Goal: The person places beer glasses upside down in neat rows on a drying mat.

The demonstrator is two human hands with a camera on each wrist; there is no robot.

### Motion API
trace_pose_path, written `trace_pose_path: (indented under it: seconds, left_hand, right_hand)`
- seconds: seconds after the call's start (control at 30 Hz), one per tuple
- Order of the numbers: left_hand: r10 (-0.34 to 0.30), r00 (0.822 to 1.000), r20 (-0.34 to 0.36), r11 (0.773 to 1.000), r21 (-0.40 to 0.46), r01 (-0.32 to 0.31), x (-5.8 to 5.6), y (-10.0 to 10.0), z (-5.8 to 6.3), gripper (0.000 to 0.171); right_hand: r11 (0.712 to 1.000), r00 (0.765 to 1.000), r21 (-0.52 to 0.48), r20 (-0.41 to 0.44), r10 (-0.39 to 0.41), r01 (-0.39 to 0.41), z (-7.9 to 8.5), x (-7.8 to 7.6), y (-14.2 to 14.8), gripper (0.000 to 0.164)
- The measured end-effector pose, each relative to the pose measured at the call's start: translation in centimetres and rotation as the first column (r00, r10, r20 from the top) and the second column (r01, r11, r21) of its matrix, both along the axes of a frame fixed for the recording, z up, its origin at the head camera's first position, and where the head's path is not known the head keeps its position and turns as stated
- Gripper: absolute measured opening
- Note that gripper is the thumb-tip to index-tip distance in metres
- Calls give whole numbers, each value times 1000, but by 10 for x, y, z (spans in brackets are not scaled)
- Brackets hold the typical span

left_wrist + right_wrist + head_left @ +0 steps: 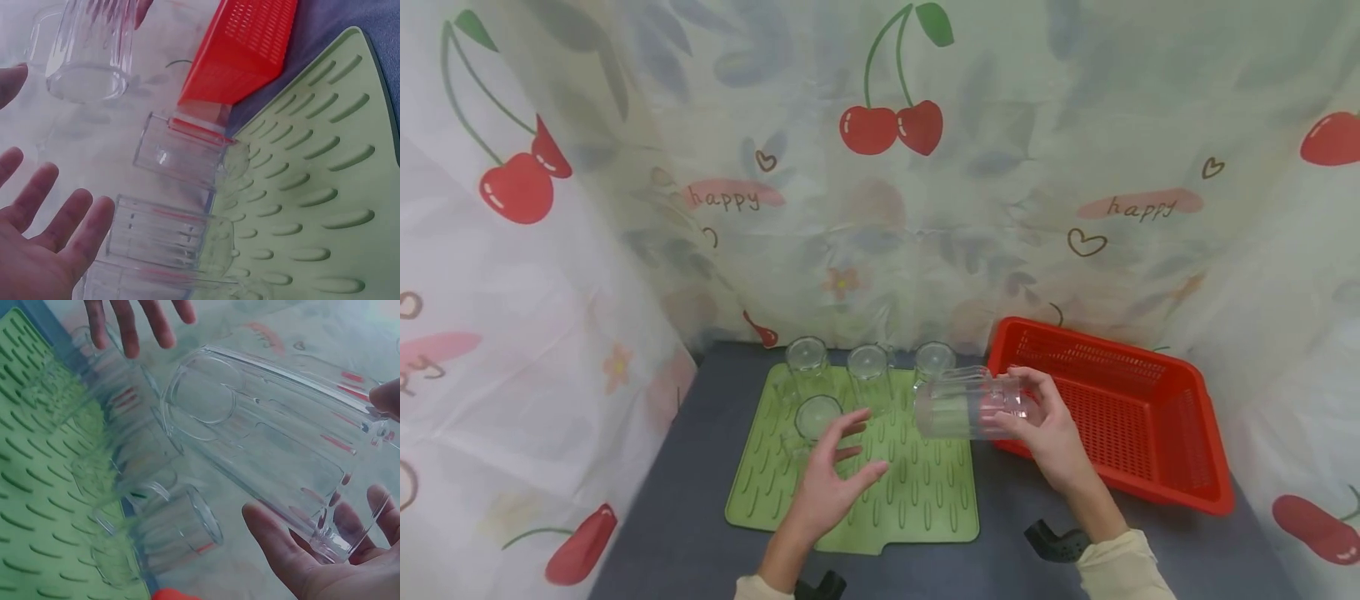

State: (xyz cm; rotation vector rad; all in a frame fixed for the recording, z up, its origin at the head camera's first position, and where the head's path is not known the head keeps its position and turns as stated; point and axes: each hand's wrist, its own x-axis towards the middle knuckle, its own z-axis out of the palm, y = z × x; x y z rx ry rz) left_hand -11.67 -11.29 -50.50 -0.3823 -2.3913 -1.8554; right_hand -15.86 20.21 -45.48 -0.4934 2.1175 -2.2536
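Observation:
My right hand (pixel 1052 433) grips a clear glass mug (pixel 951 412) near its rim, thumb and fingers on opposite sides. The mug lies sideways in the air, base to the left, over the right part of the green drying mat (pixel 917 508). In the right wrist view its round base (pixel 203 390) faces the other hand. My left hand (pixel 831 483) hovers over the mat with fingers spread, holding nothing. Just behind it a glass mug (pixel 817 417) stands upside down, partly covered by the fingers. Along the mat's far side stand more upturned mugs (pixel 870 367).
To the right of the mat sits a red plastic basket (pixel 1213 467) with perforated walls, slightly turned. A dark grey cloth (pixel 670 500) covers the table. Printed curtains (pixel 880 208) close off the back and both sides. Black devices (pixel 1056 543) show near the wrists.

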Motion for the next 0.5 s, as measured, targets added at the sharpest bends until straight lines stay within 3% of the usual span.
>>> trace_pose_path:
  seconds: [0.13,0.5]
  left_hand:
    - [-20,1000,0,1000,10,20,0,1,1,67]
    - [-46,999,13,997,61,45,-1,4,4,69]
  right_hand:
    - [1000,1000,13,-10,12,-11,-3,2,-8,53]
    - [988,984,-38,-100,147,-151,-12,5,-23,54]
